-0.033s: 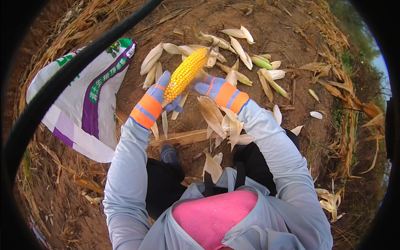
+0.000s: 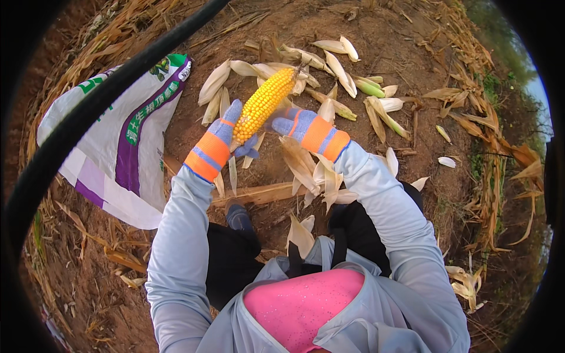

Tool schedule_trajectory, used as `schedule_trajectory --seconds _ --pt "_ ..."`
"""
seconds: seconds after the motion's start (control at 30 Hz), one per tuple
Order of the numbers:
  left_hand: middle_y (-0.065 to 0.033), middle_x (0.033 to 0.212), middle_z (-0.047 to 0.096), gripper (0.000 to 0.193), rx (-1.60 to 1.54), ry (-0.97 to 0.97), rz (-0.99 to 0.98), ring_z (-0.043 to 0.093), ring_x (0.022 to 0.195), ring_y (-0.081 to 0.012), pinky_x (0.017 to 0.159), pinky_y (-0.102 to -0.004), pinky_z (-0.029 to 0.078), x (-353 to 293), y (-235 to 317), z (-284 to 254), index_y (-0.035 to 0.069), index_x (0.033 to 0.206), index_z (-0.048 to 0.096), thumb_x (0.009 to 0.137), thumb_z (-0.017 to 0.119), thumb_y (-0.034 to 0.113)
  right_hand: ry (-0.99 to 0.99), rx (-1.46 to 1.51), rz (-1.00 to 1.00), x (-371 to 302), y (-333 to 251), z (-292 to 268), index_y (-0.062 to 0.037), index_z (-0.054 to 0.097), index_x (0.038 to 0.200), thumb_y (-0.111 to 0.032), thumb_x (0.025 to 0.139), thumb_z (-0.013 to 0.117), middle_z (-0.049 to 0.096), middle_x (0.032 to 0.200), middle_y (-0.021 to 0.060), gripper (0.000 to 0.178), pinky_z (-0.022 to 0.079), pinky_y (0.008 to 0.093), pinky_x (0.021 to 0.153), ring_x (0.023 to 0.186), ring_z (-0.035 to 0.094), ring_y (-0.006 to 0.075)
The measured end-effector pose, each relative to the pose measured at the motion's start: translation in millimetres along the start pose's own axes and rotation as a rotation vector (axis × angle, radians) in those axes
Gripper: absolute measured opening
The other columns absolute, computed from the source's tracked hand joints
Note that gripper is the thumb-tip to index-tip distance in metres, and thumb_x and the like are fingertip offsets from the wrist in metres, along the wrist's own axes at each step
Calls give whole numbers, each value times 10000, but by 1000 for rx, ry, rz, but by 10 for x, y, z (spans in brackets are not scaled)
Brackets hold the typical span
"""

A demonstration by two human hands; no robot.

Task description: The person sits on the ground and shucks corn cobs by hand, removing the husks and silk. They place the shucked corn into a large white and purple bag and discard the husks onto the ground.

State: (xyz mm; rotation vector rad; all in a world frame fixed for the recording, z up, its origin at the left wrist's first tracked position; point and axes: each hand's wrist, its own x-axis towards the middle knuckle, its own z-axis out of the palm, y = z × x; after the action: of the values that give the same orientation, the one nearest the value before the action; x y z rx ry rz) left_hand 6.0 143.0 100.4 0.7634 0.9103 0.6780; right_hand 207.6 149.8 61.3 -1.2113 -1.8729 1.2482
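A husked ear of corn (image 2: pixel 265 101) with bare yellow kernels slants up and to the right in front of me. My left hand (image 2: pixel 228 130), in a blue and orange knit glove, is closed around its lower end. Just right of the ear is my right hand (image 2: pixel 309 128) in a matching glove, its fingers pointing toward the corn. Motion blurs those fingertips, so their grip and any contact with the ear cannot be made out. Dry, pale husks (image 2: pixel 299 162) lie below the right hand.
A white, purple and green woven sack (image 2: pixel 147 141) lies at the left. Loose husks (image 2: pixel 340 73) and greenish husk pieces (image 2: pixel 369 88) litter the soil beyond my hands. A wooden strip (image 2: pixel 265 193) lies near my shoe (image 2: pixel 238 217). A black cable-like strip (image 2: pixel 112 100) crosses the upper left.
My right hand has shifted slightly left, closer to the ear of corn. The left hand and the ear have moved very slightly right.
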Motion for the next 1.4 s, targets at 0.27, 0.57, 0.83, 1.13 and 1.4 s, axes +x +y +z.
schedule_trajectory --seconds 0.27,0.57,0.83,1.13,1.4 --pt "-50 491 446 535 31 93 25 366 337 -134 491 -342 463 -55 0 29 60 870 491 817 346 572 -19 -940 -327 -97 -81 -237 -73 580 977 -321 772 543 587 965 117 323 412 301 772 881 548 281" --pt "-67 474 433 580 63 -129 -7 363 332 -153 503 -376 469 44 -74 -99 66 845 497 809 296 609 -33 454 179 20 -113 -331 -13 514 1048 -283 810 532 564 1005 114 360 432 340 785 916 548 217" --pt "-136 655 551 702 165 -3 -19 535 484 -216 570 -352 502 -37 -49 16 20 978 506 791 256 649 30 984 244 54 -65 -216 -8 477 1066 -295 805 557 575 962 116 396 476 376 748 818 586 229" --pt "-156 877 595 530 1109 322 380 587 807 -222 693 -293 448 32 -166 161 -4 1112 460 729 636 317 148 657 362 24 -91 -103 18 531 924 -334 787 571 588 792 126 380 486 293 522 596 590 206" --pt "-151 855 610 460 1046 349 423 600 787 -226 694 -310 456 -60 45 -10 25 1053 521 741 606 352 93 -789 13 -82 -67 -389 -15 538 965 -382 794 513 604 841 152 406 446 327 685 763 580 285"
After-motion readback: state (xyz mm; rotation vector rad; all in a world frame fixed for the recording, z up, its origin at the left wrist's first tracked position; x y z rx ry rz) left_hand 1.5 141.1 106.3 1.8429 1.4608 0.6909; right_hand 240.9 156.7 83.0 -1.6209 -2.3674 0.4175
